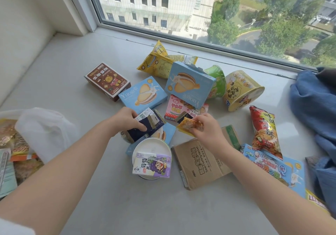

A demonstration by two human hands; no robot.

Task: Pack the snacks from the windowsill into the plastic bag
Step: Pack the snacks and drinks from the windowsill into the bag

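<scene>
On the windowsill (76, 74) I see the left hand (125, 119) gripping a dark blue box (145, 126), right hand (209, 127) pinching an orange packet (189, 125), plastic bag (43, 131) at 9 o'clock.

We note a dark blue box (143, 125) held in our left hand (125, 120) and a small orange packet (189, 126) pinched in our right hand (209, 131). Beyond both grips, boxes, bags and cups lie scattered on the windowsill (72, 67). Left of the left grip, the white plastic bag (45, 131) lies crumpled.
</scene>
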